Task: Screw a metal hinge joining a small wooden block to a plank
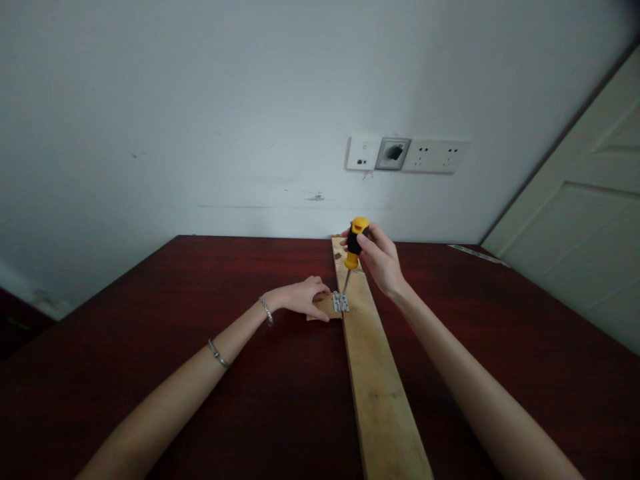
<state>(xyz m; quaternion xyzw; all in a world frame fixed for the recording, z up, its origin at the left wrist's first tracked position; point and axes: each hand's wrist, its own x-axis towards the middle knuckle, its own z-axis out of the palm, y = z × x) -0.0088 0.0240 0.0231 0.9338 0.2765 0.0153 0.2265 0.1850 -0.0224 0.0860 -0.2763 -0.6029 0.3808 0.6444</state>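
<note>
My right hand [384, 257] is wrapped round the yellow and black handle of a screwdriver [355, 243]. Its shaft points down, slightly tilted, with the tip at a silver metal hinge [341, 302]. The hinge lies across the joint between a long wooden board [373, 373] and a small wooden piece [325, 305] on its left. Thumb and fingers of my left hand [306, 295] grip the small piece from either side, close to the hinge. Whether the tip sits in a screw is too small to tell.
Everything rests on a dark red wooden table [240, 400]. A white wall [225, 120] with a row of sockets [407, 155] stands behind it. On the right is a white panelled door [590, 200], and a thin strip [477, 255] lies at the table's far right edge.
</note>
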